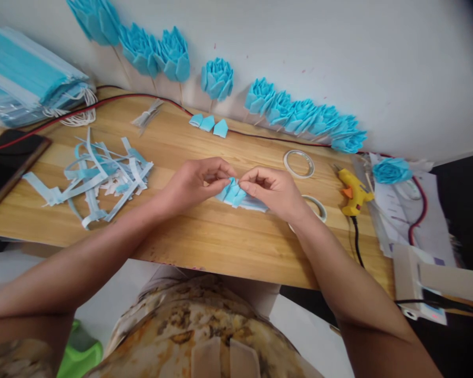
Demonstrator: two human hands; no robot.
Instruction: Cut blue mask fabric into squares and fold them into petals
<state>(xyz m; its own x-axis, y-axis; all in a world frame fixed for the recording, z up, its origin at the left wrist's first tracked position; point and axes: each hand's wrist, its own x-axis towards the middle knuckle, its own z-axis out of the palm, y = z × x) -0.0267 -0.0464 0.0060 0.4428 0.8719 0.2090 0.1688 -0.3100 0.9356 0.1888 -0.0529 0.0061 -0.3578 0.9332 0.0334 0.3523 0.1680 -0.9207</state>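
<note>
Both hands meet over the middle of the wooden table (220, 247). My left hand (195, 181) and my right hand (274, 190) each pinch a small folded piece of light blue fabric (232, 192) held just above the tabletop. The fingers of both hands are closed on its folds. More of the blue piece trails to the right under my right hand.
A pile of cut blue and white strips (98, 176) lies left. Three small folded blue pieces (209, 124) sit further back. Blue fabric flowers (217, 77) line the wall. Tape rolls (298, 163), a yellow glue gun (353, 193), a stack of face masks (27, 79) and a phone (8, 163) surround.
</note>
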